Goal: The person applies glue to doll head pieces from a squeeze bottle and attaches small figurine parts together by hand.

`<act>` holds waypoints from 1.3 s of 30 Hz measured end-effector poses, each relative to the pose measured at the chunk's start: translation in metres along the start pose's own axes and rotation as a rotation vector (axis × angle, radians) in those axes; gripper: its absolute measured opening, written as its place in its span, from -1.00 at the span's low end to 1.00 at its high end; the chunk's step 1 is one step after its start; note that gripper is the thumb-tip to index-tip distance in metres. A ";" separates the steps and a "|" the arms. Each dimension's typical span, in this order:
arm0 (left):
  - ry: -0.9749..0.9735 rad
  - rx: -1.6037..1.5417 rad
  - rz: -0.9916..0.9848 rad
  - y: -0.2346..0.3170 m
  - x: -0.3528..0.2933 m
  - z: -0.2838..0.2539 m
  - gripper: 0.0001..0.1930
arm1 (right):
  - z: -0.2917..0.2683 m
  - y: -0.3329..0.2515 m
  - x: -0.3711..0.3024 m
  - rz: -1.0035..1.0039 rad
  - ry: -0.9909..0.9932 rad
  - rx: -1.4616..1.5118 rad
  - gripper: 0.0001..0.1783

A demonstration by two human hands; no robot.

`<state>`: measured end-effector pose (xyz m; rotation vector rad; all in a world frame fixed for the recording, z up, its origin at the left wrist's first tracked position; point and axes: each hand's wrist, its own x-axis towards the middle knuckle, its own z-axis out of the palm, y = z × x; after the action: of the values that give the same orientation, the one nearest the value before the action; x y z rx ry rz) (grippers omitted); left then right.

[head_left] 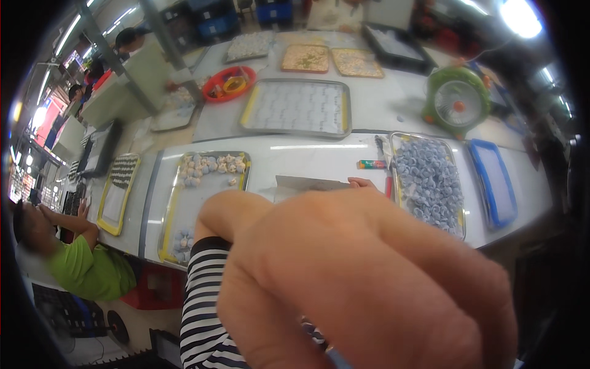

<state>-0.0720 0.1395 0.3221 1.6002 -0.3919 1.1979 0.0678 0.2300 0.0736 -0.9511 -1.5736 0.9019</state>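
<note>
My left hand (pixel 356 270) looms very large and blurred, its arm coming from a striped sleeve (pixel 206 289) at lower left. Its fingers are bent but spread apart, and I see nothing held in them; some fingertips run out of view. Beyond it, a bit of my right hand (pixel 362 182) shows at the right end of a grey flat sheet (pixel 307 182). The rest of that hand is hidden, so its grip cannot be made out. Right of it stands a metal tray (pixel 462 215) heaped with small blue-grey shell-shaped pieces (pixel 427 178).
Left, a yellow-edged tray (pixel 175 209) holds small round pieces. Further back are a large lined tray (pixel 295 104), a red basin (pixel 228 84) and a green fan (pixel 458 101). A blue-rimmed tray (pixel 493 184) lies right. A person in green (pixel 92 270) sits left.
</note>
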 end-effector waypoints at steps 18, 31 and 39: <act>-0.312 -0.023 0.026 -0.045 0.048 0.016 -0.46 | -0.044 -0.007 -0.003 -0.093 -0.017 -0.155 -0.82; -0.414 -0.140 0.110 -0.043 0.080 -0.001 -0.36 | -0.036 -0.015 0.010 0.225 -0.047 0.046 -0.78; -0.378 -0.174 0.131 -0.048 0.077 -0.003 -0.42 | -0.023 0.007 0.008 0.125 -0.006 0.072 -0.83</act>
<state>-0.0040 0.1850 0.3612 1.6661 -0.8318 0.9244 0.0905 0.2421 0.0743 -1.0049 -1.4901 1.0422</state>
